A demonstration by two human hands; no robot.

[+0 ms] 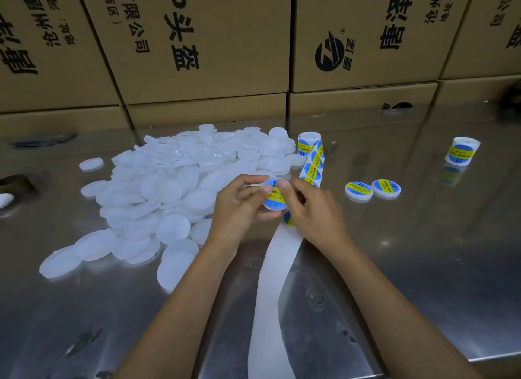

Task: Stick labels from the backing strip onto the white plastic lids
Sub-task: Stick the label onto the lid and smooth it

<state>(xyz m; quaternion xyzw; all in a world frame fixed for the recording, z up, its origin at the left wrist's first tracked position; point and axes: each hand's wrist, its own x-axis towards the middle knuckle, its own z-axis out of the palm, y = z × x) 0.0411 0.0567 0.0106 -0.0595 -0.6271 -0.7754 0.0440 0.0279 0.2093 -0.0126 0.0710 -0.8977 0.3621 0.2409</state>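
Trailing off the near edge of the table [423, 280], the bare backing strip [277, 268] runs away from the person toward the label roll [308, 143], its long axis near-to-far and leaning slightly right, unpeeled labels on its far stretch. Above it both hands meet: the left hand [239, 202] curls round a white lid [275, 196] held off the table, face tilted up toward the camera, while the right hand [310, 206] pinches the blue-and-yellow label [275, 194] against it, thumb on top. Best, I judge, to centre it, then rub outward from the middle so no bubble stays. Right lie two labelled lids [372, 189]; far left, the pile of blank lids [180, 181].
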